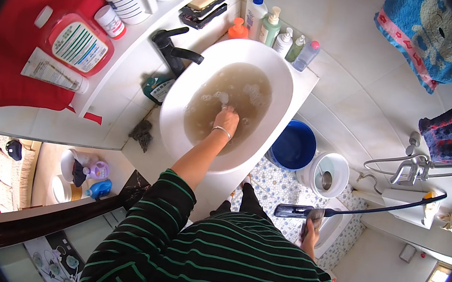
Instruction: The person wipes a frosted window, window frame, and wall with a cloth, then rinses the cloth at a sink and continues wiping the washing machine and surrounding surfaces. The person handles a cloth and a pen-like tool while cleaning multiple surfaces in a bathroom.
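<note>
My left hand [227, 121] reaches into a white oval washbasin [177, 110] with a bracelet at the wrist. Its fingertips dip into cloudy brownish water [207, 122]. Foam floats around them, and whether they grip anything below the surface is hidden. Low at my right side, my right hand [311, 239] holds a blurred grey-brown object [311, 225], too smeared to name. Just beyond that object are the flat head [291, 211] and long dark handle [390, 207] of a floor mop or squeegee. Contact between them cannot be told.
A black faucet [171, 51] overhangs the basin. Several pump bottles [270, 27] line its far rim. A dark crumpled clump [141, 134] lies on the counter. Blue [293, 144] and white [322, 173] buckets stand on the pebble-patterned floor. A shelf [103, 81] at left bears mugs and bottles.
</note>
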### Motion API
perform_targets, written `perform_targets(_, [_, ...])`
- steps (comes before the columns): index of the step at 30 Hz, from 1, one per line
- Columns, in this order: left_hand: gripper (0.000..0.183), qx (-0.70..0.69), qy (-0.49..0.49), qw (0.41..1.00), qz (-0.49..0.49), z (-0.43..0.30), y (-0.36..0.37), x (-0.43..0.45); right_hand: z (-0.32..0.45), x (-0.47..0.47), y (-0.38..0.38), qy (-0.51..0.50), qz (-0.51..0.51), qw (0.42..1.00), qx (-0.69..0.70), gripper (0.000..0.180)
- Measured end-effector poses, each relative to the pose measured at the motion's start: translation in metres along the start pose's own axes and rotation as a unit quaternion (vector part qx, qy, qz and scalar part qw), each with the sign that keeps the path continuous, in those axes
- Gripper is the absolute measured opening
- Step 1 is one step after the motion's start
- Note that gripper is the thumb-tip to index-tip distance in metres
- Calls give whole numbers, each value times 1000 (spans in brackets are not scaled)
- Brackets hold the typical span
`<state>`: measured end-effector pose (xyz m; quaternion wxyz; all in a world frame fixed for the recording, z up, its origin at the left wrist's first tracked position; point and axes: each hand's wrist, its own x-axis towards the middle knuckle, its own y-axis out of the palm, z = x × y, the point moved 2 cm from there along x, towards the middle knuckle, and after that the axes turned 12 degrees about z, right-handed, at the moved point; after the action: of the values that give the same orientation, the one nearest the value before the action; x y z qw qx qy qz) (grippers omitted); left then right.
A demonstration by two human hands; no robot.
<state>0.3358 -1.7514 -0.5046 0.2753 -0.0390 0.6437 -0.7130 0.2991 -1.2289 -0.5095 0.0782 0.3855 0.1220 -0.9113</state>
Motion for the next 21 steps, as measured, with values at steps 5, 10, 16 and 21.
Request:
perform_targets(5, [23, -12, -23, 989, -143, 2, 1, -16, -148, -35, -134, 134, -84, 987, 14, 32])
perform_targets(10, [22, 16, 10, 985, -172, 9, 6, 0, -144, -90, -131, 191, -74, 978, 30, 35])
perform_targets(16, [14, 64, 73, 979, -180, 2, -8, 1, -136, -138, -135, 146, -79, 982, 91, 40])
perform_targets(21, [11, -18, 158, 963, -216, 37, -6, -4, -164, -161, -138, 156, -88, 978, 105, 50])
